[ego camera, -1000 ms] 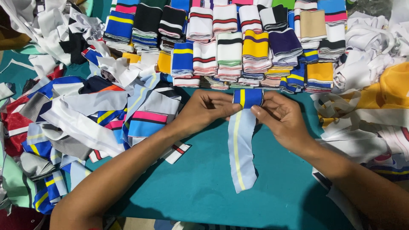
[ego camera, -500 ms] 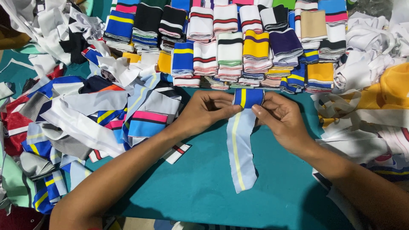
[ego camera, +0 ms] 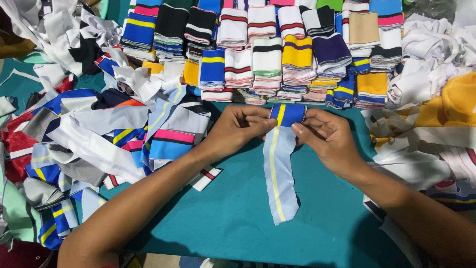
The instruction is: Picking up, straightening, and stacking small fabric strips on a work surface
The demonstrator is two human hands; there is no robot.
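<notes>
A blue ribbed fabric strip with a yellow centre stripe (ego camera: 281,168) lies on the teal table cover (ego camera: 238,218). Its far end is rolled into a small blue and yellow roll, and its pale underside trails toward me. My left hand (ego camera: 238,128) pinches the left side of that roll. My right hand (ego camera: 325,136) pinches the right side. Both hands grip the same strip, just in front of the folded stacks.
Neat stacks of folded striped fabric bands (ego camera: 277,54) line the far side. A loose heap of blue, white, pink and grey strips (ego camera: 99,134) fills the left. White and yellow cloth pieces (ego camera: 436,114) pile up on the right.
</notes>
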